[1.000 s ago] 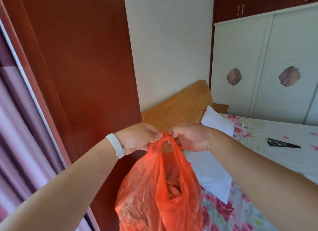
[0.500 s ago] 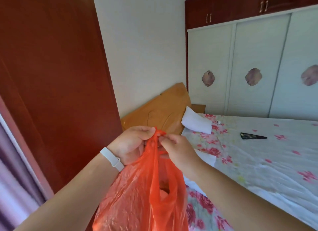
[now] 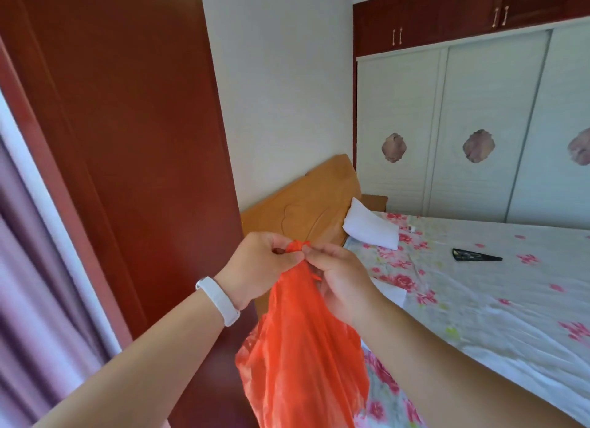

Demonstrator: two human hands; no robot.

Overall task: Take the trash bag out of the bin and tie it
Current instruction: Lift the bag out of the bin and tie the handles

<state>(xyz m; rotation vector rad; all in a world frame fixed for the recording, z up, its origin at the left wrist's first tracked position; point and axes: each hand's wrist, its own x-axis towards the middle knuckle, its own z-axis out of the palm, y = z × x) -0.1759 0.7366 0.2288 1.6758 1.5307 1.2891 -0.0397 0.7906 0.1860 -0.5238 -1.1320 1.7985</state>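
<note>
Pictured mid-air beside the bed (image 3: 510,316): orange bag (image 3: 303,357), gathered at the top into a small bunched tuft and hanging free below both hands, well clear of any bin. Pinched at the neck by L hand (image 3: 258,264), thumb and fingers closed tight on the plastic just under the tuft; white band (image 3: 218,301) worn on that wrist. Gripped from the other side by R hand (image 3: 338,277), fingertips (image 3: 308,252) pressed to the same bunched neck, touching the L thumb area, remaining fingers curled against the bag's upper side. Hung slack and crinkled below, bottom cut off by lower frame edge; contents not discernible.

Seen behind: wooden headboard (image 3: 306,204) at the bed's head end, white pillow (image 3: 370,228) leaning near it, floral sheet across the mattress, dark flat item (image 3: 475,256) lying toward the bed's far side, type unclear. Stood at L: red-brown wardrobe (image 3: 127,140), w/ curtain (image 3: 28,284) at frame edge. Lined the far wall: white sliding doors (image 3: 479,124).
</note>
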